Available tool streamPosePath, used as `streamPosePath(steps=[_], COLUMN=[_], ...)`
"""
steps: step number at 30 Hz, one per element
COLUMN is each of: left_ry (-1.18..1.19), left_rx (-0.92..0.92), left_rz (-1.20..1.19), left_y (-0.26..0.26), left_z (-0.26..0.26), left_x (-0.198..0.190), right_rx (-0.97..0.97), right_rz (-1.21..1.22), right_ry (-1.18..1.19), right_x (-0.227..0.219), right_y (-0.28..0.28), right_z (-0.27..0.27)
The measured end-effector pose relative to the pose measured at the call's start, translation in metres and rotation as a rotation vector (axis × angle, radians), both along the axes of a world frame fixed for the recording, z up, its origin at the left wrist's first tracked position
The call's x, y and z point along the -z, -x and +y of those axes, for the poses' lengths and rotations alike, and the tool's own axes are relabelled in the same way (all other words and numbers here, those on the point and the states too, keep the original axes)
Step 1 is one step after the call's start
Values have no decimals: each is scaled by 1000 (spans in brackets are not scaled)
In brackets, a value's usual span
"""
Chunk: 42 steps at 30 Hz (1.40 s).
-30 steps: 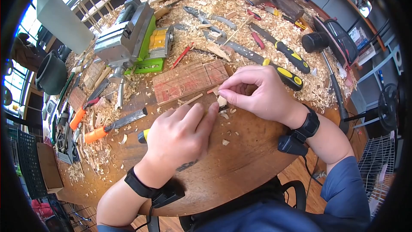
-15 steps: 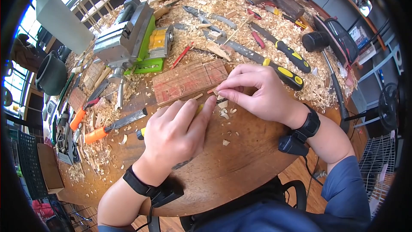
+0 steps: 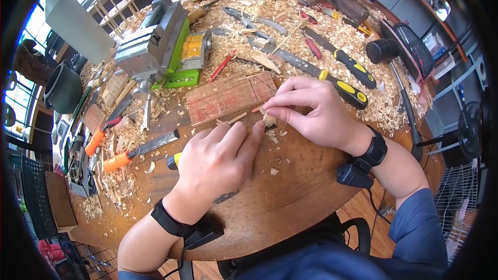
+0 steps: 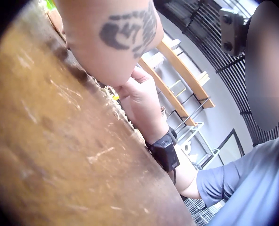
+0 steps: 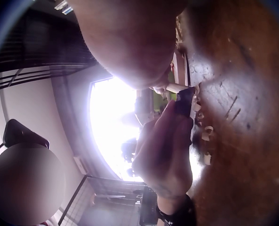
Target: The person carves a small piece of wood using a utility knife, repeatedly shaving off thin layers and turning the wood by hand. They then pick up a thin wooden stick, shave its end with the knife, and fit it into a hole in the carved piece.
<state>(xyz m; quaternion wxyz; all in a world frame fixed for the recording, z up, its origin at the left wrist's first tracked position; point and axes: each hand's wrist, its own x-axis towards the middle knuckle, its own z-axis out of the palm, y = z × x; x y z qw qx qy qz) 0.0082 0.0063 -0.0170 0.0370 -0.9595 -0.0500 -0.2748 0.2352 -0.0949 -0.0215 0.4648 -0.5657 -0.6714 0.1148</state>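
Note:
My left hand grips a cutting tool with a yellow-and-black handle, lying low over the table. The dark end of the blade shows just past the left fingers in the right wrist view. Between thumb and fingers, my right hand pinches a small pale piece of wood. The blade end lies right at that piece, close to the left thumb. In the left wrist view, the heel of the left hand partly covers the right hand.
A red-marked wooden board lies just beyond the hands, with shavings nearby. A metal vise stands far left, orange-handled chisels left. Yellow-and-black-handled tools and a mallet lie right.
Compared with half a second ago, my left hand has shifted slightly right and toward me, and more of the pale wood shows. The right hand stays nearly in place, still pinching.

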Motion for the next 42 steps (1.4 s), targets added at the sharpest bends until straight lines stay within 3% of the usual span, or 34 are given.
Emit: streamPosePath(steps=[8, 14, 17, 19, 22, 28, 32, 37, 42], left_ry=[-43, 7, 29, -3, 42, 4, -6, 130, 101], left_rx=[-9, -33, -25, -7, -44, -44, -79, -102, -92], left_rz=[-104, 75, 41, -120, -110, -165, -172, -164, -195], left_y=[-2, 0, 1, 1, 8, 13, 16, 17, 17], left_z=[2, -8, -5, 0, 1, 13, 13, 9, 11], left_x=[3, -2, 1, 2, -5, 0, -2, -6, -5], right_rx=[-1, 8, 32, 56, 92, 100, 125, 96, 59], right_rz=[-5, -10, 1, 6, -6, 229, 181, 287, 414], right_ry=[-20, -28, -30, -32, -79, -76, -42, -49, -14], right_x=[2, 2, 1, 1, 0, 1, 1, 2, 0], right_y=[-1, 0, 0, -3, -8, -10, -9, -9, -7], right_z=[1, 1, 1, 1, 2, 2, -1, -1, -2])
